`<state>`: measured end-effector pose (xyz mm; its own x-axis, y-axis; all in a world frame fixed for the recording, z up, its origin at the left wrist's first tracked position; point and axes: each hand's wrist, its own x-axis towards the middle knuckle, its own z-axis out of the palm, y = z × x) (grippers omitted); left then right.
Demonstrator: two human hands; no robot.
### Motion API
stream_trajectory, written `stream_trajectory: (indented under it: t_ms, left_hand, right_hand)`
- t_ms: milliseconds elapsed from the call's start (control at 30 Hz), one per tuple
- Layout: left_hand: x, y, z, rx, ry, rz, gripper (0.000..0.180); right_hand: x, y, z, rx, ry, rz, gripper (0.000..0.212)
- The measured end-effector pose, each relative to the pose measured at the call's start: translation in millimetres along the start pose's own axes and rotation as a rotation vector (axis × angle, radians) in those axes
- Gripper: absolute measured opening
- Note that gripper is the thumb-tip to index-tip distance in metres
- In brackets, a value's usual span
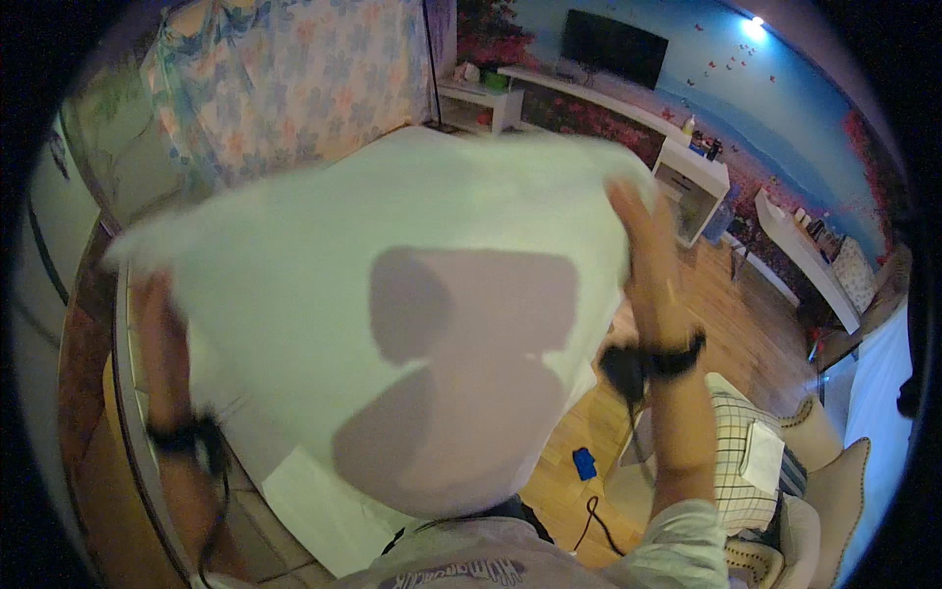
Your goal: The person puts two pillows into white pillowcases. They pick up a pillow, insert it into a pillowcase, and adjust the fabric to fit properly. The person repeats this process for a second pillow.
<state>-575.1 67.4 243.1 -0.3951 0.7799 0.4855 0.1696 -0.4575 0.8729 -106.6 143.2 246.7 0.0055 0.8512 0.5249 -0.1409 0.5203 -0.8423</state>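
A broad white cloth billows in midair between a person's two raised hands, its far edge bowed and motion-blurred (a purplish-grey shadow, wide above and rounded below, falls across its middle). The right hand grips the cloth at its far right corner, fingers bent at the edge; the left hand, blurred, is closed on the opposite edge, the exact set of its fingers hidden. The two hands are well apart. A black band with a cable circles each wrist, one below the left hand, the other below the right. Nearest the body, under the cloth, is a light grey short-sleeved shirt with dark lettering. Below the right hand, a small blue object lies on the brown wood-plank floor. To the right of the right forearm, a black-and-white checked cushion rests on a beige upholstered chair with studded edges. Beyond the left hand hangs a pale curtain patterned with blue and pink flowers; beyond the right hand, a flat black television is mounted on a mural wall above long white shelving.
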Motion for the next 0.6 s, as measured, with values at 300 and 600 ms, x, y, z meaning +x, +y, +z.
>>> stream_trajectory:
  t_ms: [300, 600]
  left_hand:
    - [-125, -368, 10, 0.437, -0.39, -0.543, 0.069]
    - [-365, -341, 54, 0.717, -0.686, -0.865, 0.085]
  right_hand:
    - [-80, 253, -127, -1.059, -0.027, 0.374, 0.046]
    - [-374, 358, -54, -0.784, -0.165, 1.091, 0.057]
